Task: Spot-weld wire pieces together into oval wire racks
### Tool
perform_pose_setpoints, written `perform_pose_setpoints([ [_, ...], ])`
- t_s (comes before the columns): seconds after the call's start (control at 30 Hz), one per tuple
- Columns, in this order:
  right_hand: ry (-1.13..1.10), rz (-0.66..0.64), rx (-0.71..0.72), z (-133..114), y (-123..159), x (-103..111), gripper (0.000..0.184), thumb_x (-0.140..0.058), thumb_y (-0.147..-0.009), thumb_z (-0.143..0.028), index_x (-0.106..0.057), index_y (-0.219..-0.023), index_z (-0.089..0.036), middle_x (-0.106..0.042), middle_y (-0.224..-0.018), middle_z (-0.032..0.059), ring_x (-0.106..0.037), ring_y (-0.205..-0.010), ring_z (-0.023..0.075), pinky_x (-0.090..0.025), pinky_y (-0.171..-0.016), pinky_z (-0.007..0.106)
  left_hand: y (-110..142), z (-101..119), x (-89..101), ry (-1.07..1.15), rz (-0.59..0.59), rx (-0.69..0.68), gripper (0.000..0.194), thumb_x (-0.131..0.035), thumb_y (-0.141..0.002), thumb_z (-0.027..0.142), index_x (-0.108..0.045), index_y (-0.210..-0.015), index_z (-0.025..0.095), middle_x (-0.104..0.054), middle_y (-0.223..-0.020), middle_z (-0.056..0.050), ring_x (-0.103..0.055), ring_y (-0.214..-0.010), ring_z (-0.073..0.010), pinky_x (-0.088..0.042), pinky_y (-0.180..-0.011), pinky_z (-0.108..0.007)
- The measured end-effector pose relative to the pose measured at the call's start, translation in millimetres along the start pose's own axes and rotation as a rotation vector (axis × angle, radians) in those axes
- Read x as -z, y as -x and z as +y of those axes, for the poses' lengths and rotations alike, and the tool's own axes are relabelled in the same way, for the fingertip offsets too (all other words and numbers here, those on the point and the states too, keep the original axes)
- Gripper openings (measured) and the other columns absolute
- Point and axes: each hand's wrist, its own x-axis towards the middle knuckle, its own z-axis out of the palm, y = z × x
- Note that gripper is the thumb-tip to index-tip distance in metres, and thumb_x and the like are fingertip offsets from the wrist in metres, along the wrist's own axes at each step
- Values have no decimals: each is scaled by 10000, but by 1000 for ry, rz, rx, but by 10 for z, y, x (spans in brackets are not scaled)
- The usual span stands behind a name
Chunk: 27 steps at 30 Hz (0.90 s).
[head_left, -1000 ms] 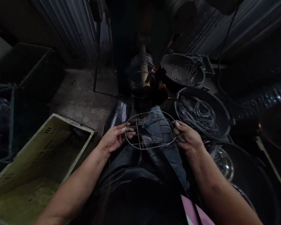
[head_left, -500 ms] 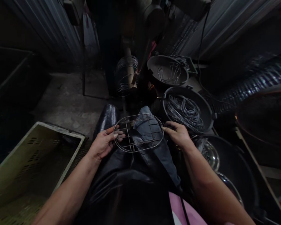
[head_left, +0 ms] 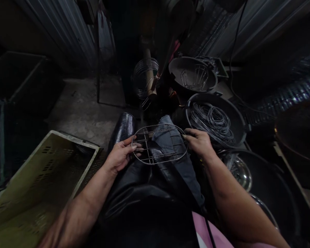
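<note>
Wire rack (head_left: 160, 143), oval, looks light and stiff; left hand (head_left: 121, 154) pinches its rim at 9 o'clock, right hand (head_left: 199, 142) at 3.

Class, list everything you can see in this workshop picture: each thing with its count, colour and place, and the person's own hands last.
wire rack: one, grey metal, oval, held over the lap
crate: one, pale green, lower left on the floor
tub of wire coils: one, dark, right of the rack
tub with wire basket: one, dark, behind the coil tub
wire spool: one, grey, centre back
metal bowl: one, shiny, lower right
left hand: grips the rack's left end
right hand: grips the rack's right end
</note>
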Motion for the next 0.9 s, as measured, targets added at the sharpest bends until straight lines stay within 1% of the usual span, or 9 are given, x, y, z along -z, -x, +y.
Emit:
perform_pose_setpoints([
  [0.17,23,1,-8,56,-4,34,301,-639,-594,-356,-667,-799,-136,-596,-668,5,-532,-639,135,-413,-583,227,-16,-4,4,-13,15,-6,528,-600,-650,-15,-488,-1154,97,-653,-832,-96,-650,-735,-211,-535,-637,-292],
  [0.3,-73,-65,-102,2,-23,44,322,-660,-557,-328,-653,-819,-140,-567,-656,-8,-502,-587,105,-404,-529,208,-19,-11,-6,-41,31,-27,551,-603,-626,-34,-486,-1150,91,-652,-793,-87,-650,-734,-208,-531,-619,-269],
  [0.47,-237,-161,-313,-18,-9,14,434,-660,-541,-313,-619,-940,-145,-546,-616,-17,-435,-420,74,-343,-361,197,-24,-30,-30,-75,46,-78,566,-605,-619,-31,-479,-1159,81,-647,-781,-85,-649,-724,-209,-525,-606,-262],
  [0.6,-286,-146,-333,52,30,-29,482,-653,-558,-318,-594,-1001,-138,-517,-563,-30,-408,-373,69,-317,-331,197,-37,-48,-35,-102,42,-114,578,-610,-610,-22,-475,-1165,68,-646,-776,-93,-648,-717,-209,-521,-589,-260],
  [0.67,-292,-126,-294,87,49,-57,476,-645,-568,-319,-594,-1007,-142,-514,-556,-36,-413,-379,73,-331,-347,204,-44,-63,-29,-111,31,-134,592,-617,-605,-14,-473,-1174,67,-645,-771,-91,-647,-715,-206,-518,-586,-258],
  [0.73,-261,-86,-171,117,76,-86,442,-641,-578,-309,-610,-986,-141,-548,-591,-24,-472,-445,94,-401,-423,228,-48,-86,-18,-117,24,-169,659,-621,-601,-7,-438,-1227,90,-643,-758,-74,-646,-702,-193,-514,-584,-251],
  [0.8,-190,-8,-7,141,115,-108,364,-629,-609,-302,-641,-936,-142,-617,-703,11,-564,-616,137,-475,-599,268,-42,-111,-8,-132,18,-208,727,-620,-603,3,-390,-1284,118,-639,-752,-57,-643,-688,-176,-507,-586,-241],
  [0.87,-99,51,106,151,158,-104,298,-603,-663,-311,-668,-902,-145,-655,-846,46,-597,-805,173,-467,-775,299,-23,-126,-4,-163,19,-218,749,-616,-608,17,-371,-1308,123,-634,-757,-49,-637,-672,-161,-503,-594,-239],
  [0.9,-55,46,137,147,175,-85,289,-583,-695,-317,-675,-908,-146,-658,-902,60,-595,-866,182,-450,-831,308,-9,-126,-4,-182,25,-211,745,-617,-610,29,-373,-1308,118,-630,-765,-49,-634,-666,-156,-502,-597,-241],
])
